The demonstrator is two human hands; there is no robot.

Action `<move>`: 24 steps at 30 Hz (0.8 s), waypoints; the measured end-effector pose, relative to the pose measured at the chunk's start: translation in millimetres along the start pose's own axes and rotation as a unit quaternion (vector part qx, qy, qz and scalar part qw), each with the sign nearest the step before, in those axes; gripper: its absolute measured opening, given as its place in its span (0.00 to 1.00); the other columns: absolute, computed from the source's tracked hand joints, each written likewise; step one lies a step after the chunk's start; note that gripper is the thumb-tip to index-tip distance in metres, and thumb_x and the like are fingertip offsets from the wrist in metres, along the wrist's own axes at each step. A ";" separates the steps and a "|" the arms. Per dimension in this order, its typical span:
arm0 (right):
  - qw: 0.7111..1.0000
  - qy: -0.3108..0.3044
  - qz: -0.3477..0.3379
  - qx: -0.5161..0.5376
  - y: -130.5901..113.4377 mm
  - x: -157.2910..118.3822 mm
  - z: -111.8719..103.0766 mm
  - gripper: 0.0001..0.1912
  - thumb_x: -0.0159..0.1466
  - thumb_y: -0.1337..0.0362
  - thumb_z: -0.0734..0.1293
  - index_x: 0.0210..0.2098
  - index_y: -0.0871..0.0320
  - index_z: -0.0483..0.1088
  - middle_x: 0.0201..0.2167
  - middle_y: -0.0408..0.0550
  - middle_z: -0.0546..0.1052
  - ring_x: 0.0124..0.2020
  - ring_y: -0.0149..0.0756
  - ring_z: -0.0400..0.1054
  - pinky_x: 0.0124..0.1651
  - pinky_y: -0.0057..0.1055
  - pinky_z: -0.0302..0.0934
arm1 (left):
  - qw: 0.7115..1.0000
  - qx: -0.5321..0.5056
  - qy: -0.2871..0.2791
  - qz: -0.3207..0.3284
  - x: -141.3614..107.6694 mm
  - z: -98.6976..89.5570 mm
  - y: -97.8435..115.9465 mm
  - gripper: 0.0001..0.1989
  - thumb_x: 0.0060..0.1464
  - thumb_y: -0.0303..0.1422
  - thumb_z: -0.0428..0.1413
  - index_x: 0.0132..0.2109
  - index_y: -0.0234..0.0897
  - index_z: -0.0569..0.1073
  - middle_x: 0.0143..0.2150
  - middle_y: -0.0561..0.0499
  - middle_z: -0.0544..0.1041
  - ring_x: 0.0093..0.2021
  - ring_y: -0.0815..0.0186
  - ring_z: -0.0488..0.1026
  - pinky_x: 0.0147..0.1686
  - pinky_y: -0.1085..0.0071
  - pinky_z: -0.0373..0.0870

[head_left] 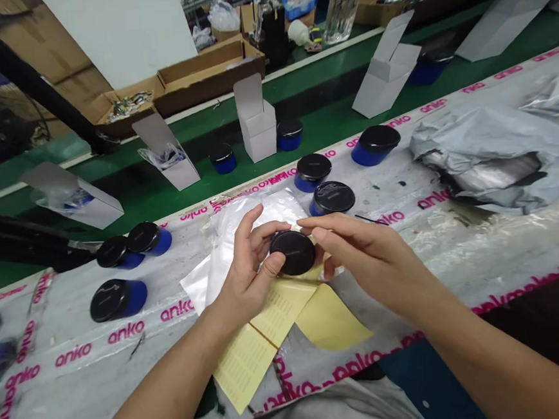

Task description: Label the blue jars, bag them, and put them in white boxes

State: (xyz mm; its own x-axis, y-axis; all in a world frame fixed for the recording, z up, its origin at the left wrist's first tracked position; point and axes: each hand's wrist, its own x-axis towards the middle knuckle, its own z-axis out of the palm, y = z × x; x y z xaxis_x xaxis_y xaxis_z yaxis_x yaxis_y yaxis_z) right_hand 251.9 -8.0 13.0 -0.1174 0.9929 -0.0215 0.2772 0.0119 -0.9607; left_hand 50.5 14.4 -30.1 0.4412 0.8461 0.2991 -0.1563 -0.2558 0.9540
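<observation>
My left hand [249, 263] is closed around a small round jar [292, 252], its thumb on the rim of the glossy black lid. The lid faces up toward me, and the jar's body is mostly hidden. From the other side, my right hand [354, 245] grips the jar's edge with thumb and bent fingers. Its index fingertip meets the left one at the far rim; anything small between them cannot be made out. Yellow label sheets [263, 340] and a curled yellow backing sheet [331, 318] lie beneath the hands, with clear plastic bags [279, 204] behind.
Several blue jars with black lids [334, 197] stand around the table, including a group at left [117, 300]. White open cartons [257, 124] line the green conveyor [319, 96]. A torn grey plastic bag [498, 153] lies at right. Cardboard trays [210, 66] sit farther back.
</observation>
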 end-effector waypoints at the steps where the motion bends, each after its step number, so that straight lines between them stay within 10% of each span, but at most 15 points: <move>1: 0.999 -0.013 -0.015 -0.034 -2.1 0.1 0.3 0.16 0.70 0.55 0.64 0.53 0.52 0.75 0.46 0.51 0.75 0.36 0.37 0.74 0.33 0.33 0.72 | 1.000 -0.005 0.009 -0.010 -0.9 0.7 0.7 0.29 0.70 0.35 0.52 0.71 0.57 0.50 0.63 0.45 0.72 0.63 0.59 0.72 0.63 0.55 0.68; 9: 0.953 -0.090 -0.122 -0.262 -15.8 18.2 3.1 0.23 0.65 0.61 0.69 0.59 0.52 0.67 0.50 0.52 0.77 0.43 0.45 0.75 0.43 0.41 0.71 | 0.980 -0.043 0.189 -0.046 -0.7 -0.1 3.5 0.23 0.69 0.40 0.53 0.67 0.51 0.59 0.55 0.47 0.77 0.60 0.60 0.73 0.65 0.55 0.65; 12: 0.963 0.058 -0.136 -0.226 -24.4 29.9 -24.5 0.28 0.63 0.54 0.70 0.60 0.53 0.64 0.52 0.56 0.76 0.42 0.45 0.75 0.41 0.40 0.71 | 0.964 -0.087 0.242 -0.069 3.2 -5.0 6.6 0.17 0.65 0.40 0.59 0.59 0.46 0.70 0.50 0.48 0.78 0.55 0.60 0.77 0.61 0.56 0.71; 16: 0.887 0.276 -0.075 -0.362 -15.3 52.9 -67.4 0.36 0.59 0.52 0.71 0.63 0.57 0.65 0.55 0.64 0.73 0.45 0.55 0.74 0.44 0.47 0.69 | 0.942 -0.165 0.264 -0.123 7.6 -10.7 9.5 0.12 0.62 0.42 0.60 0.46 0.39 0.77 0.48 0.46 0.79 0.52 0.58 0.78 0.56 0.58 0.74; 20: 0.871 0.140 0.068 -0.466 10.3 70.7 -95.4 0.28 0.60 0.57 0.69 0.59 0.59 0.72 0.48 0.67 0.78 0.49 0.64 0.74 0.47 0.50 0.67 | 0.928 -0.208 0.279 -0.134 9.6 -12.0 8.9 0.13 0.61 0.43 0.61 0.40 0.36 0.78 0.46 0.45 0.79 0.50 0.57 0.79 0.54 0.59 0.75; 24: 0.890 0.083 0.076 -0.443 -5.5 72.8 -108.0 0.25 0.63 0.53 0.69 0.60 0.48 0.72 0.37 0.61 0.80 0.32 0.54 0.76 0.36 0.47 0.65 | 0.919 -0.228 0.286 -0.147 10.3 -11.9 6.8 0.12 0.61 0.42 0.61 0.40 0.36 0.77 0.44 0.46 0.79 0.48 0.58 0.79 0.52 0.59 0.75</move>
State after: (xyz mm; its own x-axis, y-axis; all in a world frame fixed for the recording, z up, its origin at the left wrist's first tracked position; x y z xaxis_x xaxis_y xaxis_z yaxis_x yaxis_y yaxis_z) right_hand 344.9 77.1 46.6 0.1066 0.9941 -0.0211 0.9290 -0.1072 -0.3541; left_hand 43.4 26.9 -20.8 0.0073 0.9882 -0.1528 -0.5165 0.1346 0.8456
